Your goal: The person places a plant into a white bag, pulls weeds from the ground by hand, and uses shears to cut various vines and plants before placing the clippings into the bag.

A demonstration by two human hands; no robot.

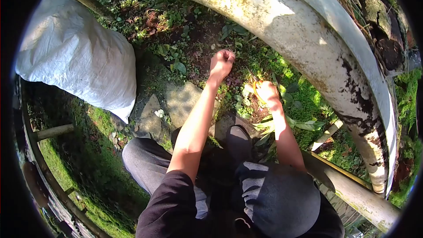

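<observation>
My left hand (pixel 222 63) is over the dark soil and small plants, its fingers curled together; whatever they may hold is too small to make out. To its right and a little lower, my right hand (pixel 267 92) is closed on the orange handles of a pair of scissors (pixel 257 89). The thin blades point up and left, toward the ground beside my left hand. Low leafy plants (pixel 179 67) grow left of my left hand. Long green leaves (pixel 304 124) lie under and beside my right wrist.
A full white sack (pixel 83 57) stands at the left. A thick, stained pale pole (pixel 304 39) curves across the top and right. Flat stones (pixel 183 101) lie before my knees, near my shoe (pixel 239 141). Another pole (pixel 352 191) crosses the lower right.
</observation>
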